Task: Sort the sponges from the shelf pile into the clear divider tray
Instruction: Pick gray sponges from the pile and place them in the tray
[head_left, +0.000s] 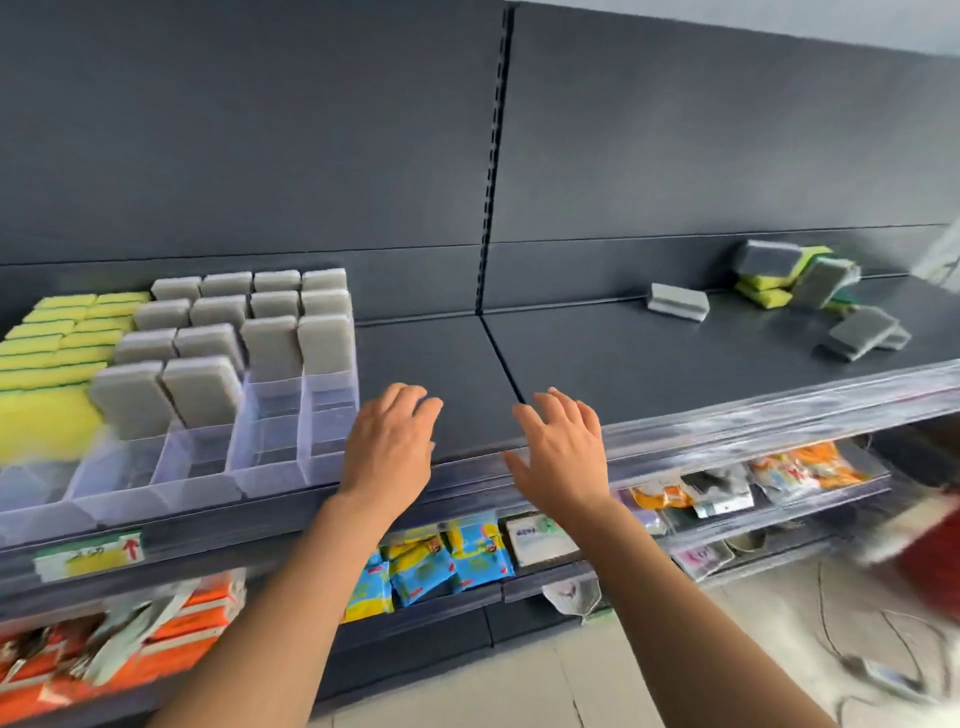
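The clear divider tray (270, 457) stands on the left of the dark shelf. Its lanes hold upright grey sponges (208, 343) and yellow-green sponges (57, 338). A loose pile of grey and yellow-green sponges (795, 280) lies at the shelf's far right, with one grey sponge (679, 301) lying apart to its left. My left hand (389, 447) and my right hand (563, 457) hover over the shelf's front edge, just right of the tray. Both are empty with fingers spread.
The dark shelf (597, 364) has a clear plastic front rail (779, 415). Lower shelves hold blue-yellow packets (441, 561), orange packs (171, 634) and other small packaged goods (727, 488). A slotted upright (493, 156) divides the back panel.
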